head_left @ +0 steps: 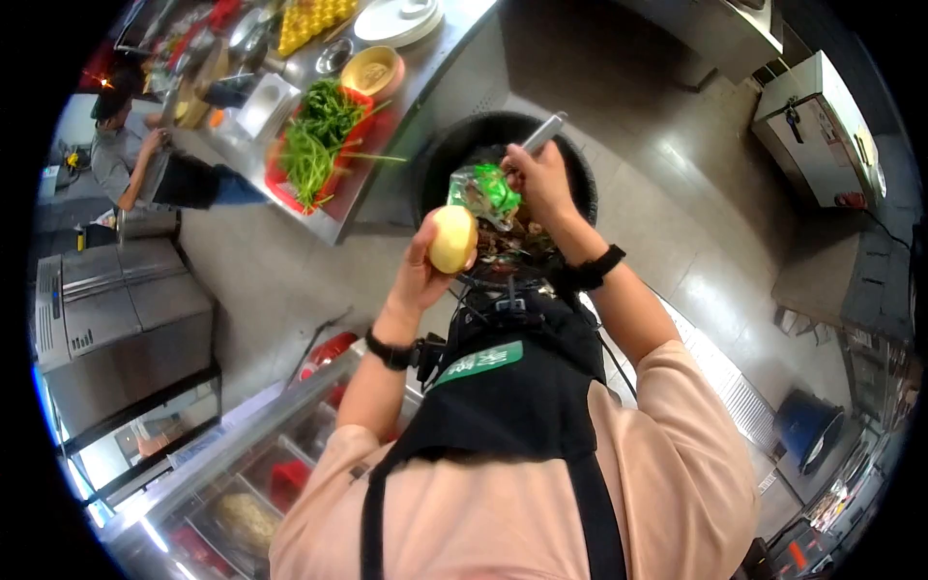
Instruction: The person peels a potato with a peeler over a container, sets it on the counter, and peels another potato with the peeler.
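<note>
My left hand [422, 266] is closed around a pale yellow peeled potato [453, 240], held up over the near left edge of a black bin [423, 164]. In my right hand [543, 184] is what looks like a peeler [544, 133]. Its silver handle sticks out past the fingers towards the upper right, while its working end is hidden by the hand. Below both hands, the bin holds dark food scraps [512, 246] and a clear and green plastic wrapper [488, 193]. The potato and the peeler are apart.
To the upper left, a steel table [387, 130] bears a red basket [277, 184] of leafy greens [314, 145], a tan bowl [372, 72], white plates [398, 21] and a yellow egg tray [309, 21]. Another person [145, 159] stands beyond it. A glass-topped counter with food pans [242, 517] lies lower left.
</note>
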Motion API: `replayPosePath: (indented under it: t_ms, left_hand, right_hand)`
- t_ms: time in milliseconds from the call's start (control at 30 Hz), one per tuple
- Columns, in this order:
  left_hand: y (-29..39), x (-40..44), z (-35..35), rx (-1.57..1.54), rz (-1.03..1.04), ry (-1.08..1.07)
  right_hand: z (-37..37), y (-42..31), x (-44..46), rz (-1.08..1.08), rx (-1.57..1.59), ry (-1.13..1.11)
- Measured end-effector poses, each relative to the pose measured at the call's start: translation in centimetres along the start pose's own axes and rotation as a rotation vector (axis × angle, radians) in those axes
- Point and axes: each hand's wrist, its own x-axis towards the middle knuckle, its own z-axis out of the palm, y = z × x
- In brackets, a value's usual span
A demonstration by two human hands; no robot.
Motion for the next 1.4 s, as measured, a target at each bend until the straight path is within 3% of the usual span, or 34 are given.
replayPosePath:
  t_ms: [100, 200, 333, 500, 667, 733, 800, 867, 933, 1000, 1100, 1233, 1333, 1400]
  left_hand:
    - [0.3, 0.1, 0.0, -0.001, 0.005, -0.103]
    - [-0.3, 0.3, -0.6, 0.093, 0.007, 0.072]
    - [-0.3, -0.1, 0.4, 0.089, 0.009, 0.085]
    - [-0.3, -0.2, -1.3, 0.041, -0.042, -0.239]
    - [0.1, -0.3, 0.9, 0.082, -0.017, -0.097]
    - [0.1, -0.3, 0.6, 0.064, -0.038, -0.056]
    - [0.2, -0.2, -0.1, 0.065, -0.060, -0.268]
    - [0.5, -0.1, 0.0, 0.080, -0.070, -0.278]
    - [0.3, -0.6, 0.1, 0.084, -0.067, -0.263]
    - [0.1, -0.3, 0.3, 0.079, -0.035, -0.084]
    - [0.1, -0.5, 1.1, 0.106, -0.003, -0.088]
    - [-0.1, -0.6, -0.7, 0.179, -0.057, -0.222]
    - [0.2, -1.0, 0.3, 0.113, -0.034, -0.225]
    - [0.6, -0.7, 1.1, 0.066, 0.030, -0.114]
  right_hand:
    - [-1.7, -0.4, 0.3, 0.094, 0.070, 0.011]
    - [0.3, -2.5, -2.3, 0.116, 0.219, -0.037]
    - [1.1, -1.5, -2.5, 0.193, 0.302, -0.111]
    - [-0.3, -1.5, -1.4, 0.142, 0.148, 0.024]
    - [1.5, -3.1, -3.5, 0.187, 0.447, -0.131]
    - [1.4, -2.6, -2.9, 0.174, 0.386, -0.104]
    - [0.9, -1.8, -1.7, 0.082, 0.181, -0.015]
    - [-0.3, -1.4, -0.7, 0.152, 0.211, 0.010]
    - [0.4, -2.8, -1.7, 0.174, 0.223, -0.010]
    - [1.4, -4.0, -3.0, 0.186, 0.374, -0.117]
    - [2.4, -3.6, -4.0, 0.295, 0.374, -0.115]
    - [-0.1, -1.2, -0.7, 0.158, 0.124, 0.047]
    - [-0.6, -2.6, -0.9, 0.100, 0.211, -0.002]
    - [-0.4, -3.8, -1.5, 0.086, 0.260, -0.009]
